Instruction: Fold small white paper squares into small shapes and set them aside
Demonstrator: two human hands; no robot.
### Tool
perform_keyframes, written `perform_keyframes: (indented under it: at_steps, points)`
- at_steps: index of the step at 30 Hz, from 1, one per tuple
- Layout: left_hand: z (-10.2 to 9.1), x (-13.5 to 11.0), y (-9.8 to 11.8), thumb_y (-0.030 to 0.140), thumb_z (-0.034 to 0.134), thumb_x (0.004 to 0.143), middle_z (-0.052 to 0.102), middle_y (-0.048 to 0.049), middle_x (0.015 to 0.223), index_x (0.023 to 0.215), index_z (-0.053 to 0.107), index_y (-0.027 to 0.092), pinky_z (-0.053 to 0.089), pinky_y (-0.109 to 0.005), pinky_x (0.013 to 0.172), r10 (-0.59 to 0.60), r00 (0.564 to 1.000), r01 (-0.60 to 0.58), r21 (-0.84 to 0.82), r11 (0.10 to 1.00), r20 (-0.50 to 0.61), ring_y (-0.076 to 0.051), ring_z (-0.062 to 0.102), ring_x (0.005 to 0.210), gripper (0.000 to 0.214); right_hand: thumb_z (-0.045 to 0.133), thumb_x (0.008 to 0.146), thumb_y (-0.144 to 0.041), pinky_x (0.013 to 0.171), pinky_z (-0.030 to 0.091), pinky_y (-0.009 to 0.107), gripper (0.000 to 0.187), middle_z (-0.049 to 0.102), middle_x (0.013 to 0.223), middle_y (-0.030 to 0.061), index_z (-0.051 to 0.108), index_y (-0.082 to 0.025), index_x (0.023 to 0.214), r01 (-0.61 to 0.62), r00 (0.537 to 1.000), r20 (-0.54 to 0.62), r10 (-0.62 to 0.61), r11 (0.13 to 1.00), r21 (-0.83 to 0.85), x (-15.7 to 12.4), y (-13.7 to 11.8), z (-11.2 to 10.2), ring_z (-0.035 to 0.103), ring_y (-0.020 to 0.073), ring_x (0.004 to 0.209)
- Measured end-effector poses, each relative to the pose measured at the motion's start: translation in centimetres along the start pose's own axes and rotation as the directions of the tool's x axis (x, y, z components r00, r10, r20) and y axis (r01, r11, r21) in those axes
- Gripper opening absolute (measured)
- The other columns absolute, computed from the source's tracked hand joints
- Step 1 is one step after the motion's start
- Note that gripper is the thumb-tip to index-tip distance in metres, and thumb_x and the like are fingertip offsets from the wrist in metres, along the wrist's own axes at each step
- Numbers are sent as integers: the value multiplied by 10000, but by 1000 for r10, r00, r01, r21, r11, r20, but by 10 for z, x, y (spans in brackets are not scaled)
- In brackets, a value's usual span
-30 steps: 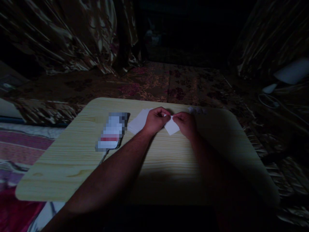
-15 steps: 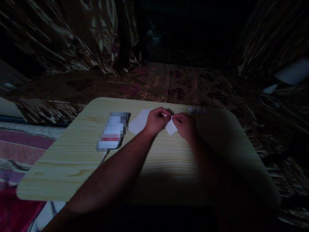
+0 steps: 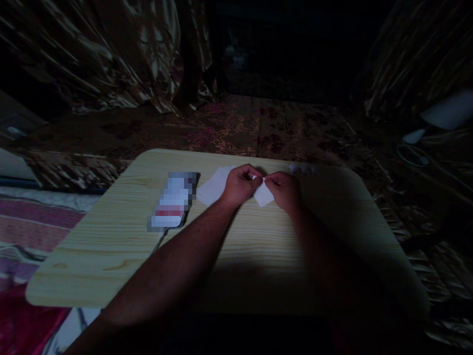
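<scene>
Both left hand (image 3: 240, 186) and right hand (image 3: 285, 189) have thumb and finger pinched on the small paper (image 3: 263, 197), near the tabletop's (image 3: 254, 234) far edge. I'd keep pressure light, even.

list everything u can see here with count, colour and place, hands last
held paper: one, white, between the hands
paper sheets: several, white, beside the left hand
small pieces: three, pale, table's far edge
phone-like device: one, mostly pale, blurred, table's left
cable: one, pale, device's near end
table: one, light wood, centre
curtains: two, brown-gold, far left and right
patterned cloth: one, brown-red, beyond table
unclear object: one, whitish, right
striped bedding: one, pink-white, left
left hand, right hand: two, pinching held paper
</scene>
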State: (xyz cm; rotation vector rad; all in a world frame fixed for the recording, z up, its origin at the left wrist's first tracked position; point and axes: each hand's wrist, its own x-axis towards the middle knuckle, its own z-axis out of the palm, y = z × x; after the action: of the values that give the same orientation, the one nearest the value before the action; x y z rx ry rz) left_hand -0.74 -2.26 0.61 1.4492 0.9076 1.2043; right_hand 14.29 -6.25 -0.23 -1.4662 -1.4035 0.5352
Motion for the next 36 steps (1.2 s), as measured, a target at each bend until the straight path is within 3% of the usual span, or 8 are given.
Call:
perform_keyframes:
  at_steps: [18,24,30,36]
  points:
    - [0,0,-4,267,781,662,635,0,648,730,699,159,358,-229,538,54,997,-57,70,996,49,-92,489,555,152,613,760,-306,546,418,245,143,660,628,0,688,-185,739,-17,999,39,17,1000,-3,3,-1,-3,595,148,597]
    - [4,-1,5,251,811,615,636,22,658,883,701,165,390,-227,531,-68,995,77,-129,989,75,-93,523,546,303,619,763,-318,564,419,247,142,634,620,-12,679,-193,734,6,1000,9,-7,999,34,3,-3,-7,576,143,600]
    - [2,0,7,327,832,618,654,5,656,723,676,148,416,-232,550,-117,986,134,-139,981,119,-92,541,558,260,626,758,-344,552,413,250,152,633,618,-15,674,-201,740,-23,999,24,20,994,103,4,-3,-9,567,145,601]
    - [0,1,6,330,849,605,672,-5,666,720,683,138,422,-232,547,-133,985,151,-166,975,114,-92,551,557,279,637,754,-350,535,405,250,149,609,602,-22,660,-205,731,-24,999,37,18,985,170,5,0,-8,547,139,578]
